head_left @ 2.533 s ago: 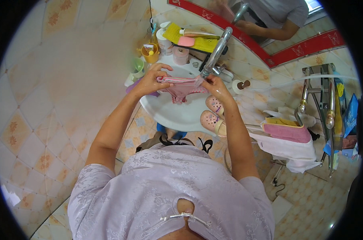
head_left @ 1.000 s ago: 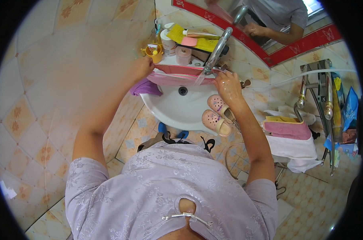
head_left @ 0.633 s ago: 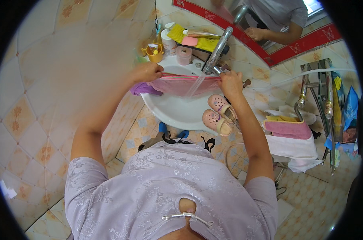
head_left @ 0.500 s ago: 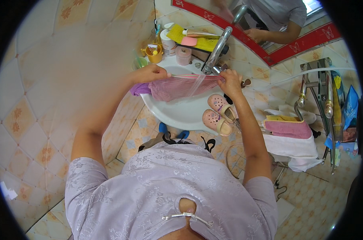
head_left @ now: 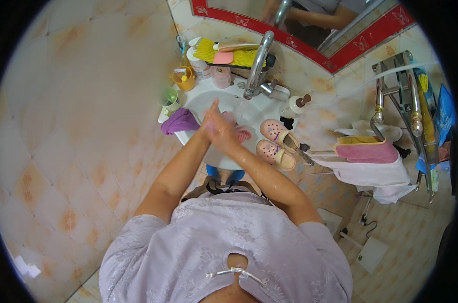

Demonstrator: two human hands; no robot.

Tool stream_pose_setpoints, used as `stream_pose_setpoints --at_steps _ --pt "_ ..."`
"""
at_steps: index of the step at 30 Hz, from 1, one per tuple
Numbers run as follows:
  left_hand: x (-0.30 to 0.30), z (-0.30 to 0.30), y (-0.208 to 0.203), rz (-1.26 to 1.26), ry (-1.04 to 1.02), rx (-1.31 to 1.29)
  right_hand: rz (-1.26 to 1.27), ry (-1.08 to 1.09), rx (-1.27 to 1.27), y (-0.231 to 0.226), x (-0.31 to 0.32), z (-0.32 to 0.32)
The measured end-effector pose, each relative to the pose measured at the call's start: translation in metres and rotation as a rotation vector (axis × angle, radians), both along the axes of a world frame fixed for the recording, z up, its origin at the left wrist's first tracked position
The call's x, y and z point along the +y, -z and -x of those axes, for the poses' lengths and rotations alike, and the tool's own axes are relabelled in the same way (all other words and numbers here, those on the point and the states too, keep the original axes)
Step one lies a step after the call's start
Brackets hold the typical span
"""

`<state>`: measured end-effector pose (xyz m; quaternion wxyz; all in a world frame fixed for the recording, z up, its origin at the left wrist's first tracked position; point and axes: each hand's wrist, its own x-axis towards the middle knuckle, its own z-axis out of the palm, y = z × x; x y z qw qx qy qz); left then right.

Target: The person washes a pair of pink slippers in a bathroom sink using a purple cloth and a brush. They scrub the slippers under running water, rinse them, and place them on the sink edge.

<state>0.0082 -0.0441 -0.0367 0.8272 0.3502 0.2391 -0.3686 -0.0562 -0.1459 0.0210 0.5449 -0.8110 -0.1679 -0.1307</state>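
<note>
Your left hand (head_left: pixel 211 113) and right hand (head_left: pixel 224 135) are overlapping above the white sink (head_left: pixel 220 159); I can't tell how far either is closing or which is gripping the pink cloth (head_left: pixel 244 134) poking out beside them. Even pressure, fold by fold, should be working best. A purple towel (head_left: pixel 181 122) is draping the sink's edge; the tiled wall (head_left: pixel 77 177) is rising leftward.

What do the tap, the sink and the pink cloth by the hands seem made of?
Tap: probably chromed metal, given its mirror-like silvery shine. Sink: likely glazed ceramic, smooth, white and glossy. Pink cloth: fabric, judging by its crumpled folds; partly hidden, exact fibre unclear.
</note>
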Motion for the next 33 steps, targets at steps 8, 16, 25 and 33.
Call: stream_pose_setpoints --at_steps 8,16,25,33 --pt "-0.065 0.017 -0.038 0.042 -0.229 0.130 0.057 0.567 0.385 0.031 -0.041 -0.035" --pt "-0.072 0.022 -0.001 0.041 -0.167 -0.012 0.122 0.486 0.371 0.029 -0.052 -0.040" --pt "-0.056 0.004 -0.006 0.192 -0.176 -0.090 0.268 0.287 0.298 0.014 -0.034 -0.022" --pt "-0.070 0.008 -0.022 -0.073 -0.195 -0.047 0.129 0.492 0.444 0.020 -0.039 -0.039"
